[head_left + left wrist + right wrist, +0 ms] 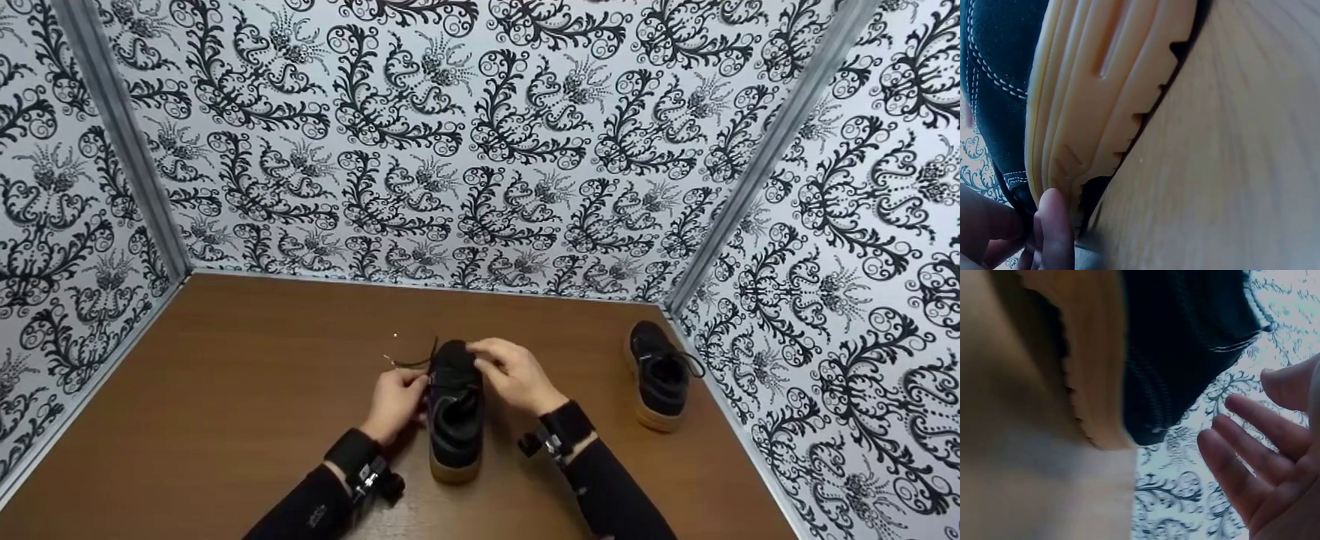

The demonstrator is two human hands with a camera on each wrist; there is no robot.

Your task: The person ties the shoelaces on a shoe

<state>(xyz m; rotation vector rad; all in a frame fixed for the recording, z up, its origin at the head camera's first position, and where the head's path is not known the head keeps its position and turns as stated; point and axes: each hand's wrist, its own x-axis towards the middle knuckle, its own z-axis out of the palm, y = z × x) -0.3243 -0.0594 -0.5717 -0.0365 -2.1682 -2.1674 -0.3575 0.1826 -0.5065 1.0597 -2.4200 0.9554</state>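
Note:
A black shoe [456, 420] with a tan rubber sole [1089, 101] stands upright on the brown table between both hands, its toe pointing away from me. My left hand [395, 405] is at the shoe's left side and pinches its dark shoelace [410, 365], whose loose end sticks out past the fingers to the left. In the left wrist view, one fingertip of the left hand [1053, 230] lies against the sole's edge. My right hand [517, 375] is beside the toe on the right. The right wrist view shows its fingers [1266, 450] spread and apart from the shoe.
A second black shoe [660, 379] with a tan sole stands at the right edge of the brown table [247, 390], its lace hanging over the side. Patterned black-and-white walls [450, 150] with grey corner posts [127, 142] enclose the table at the back and sides.

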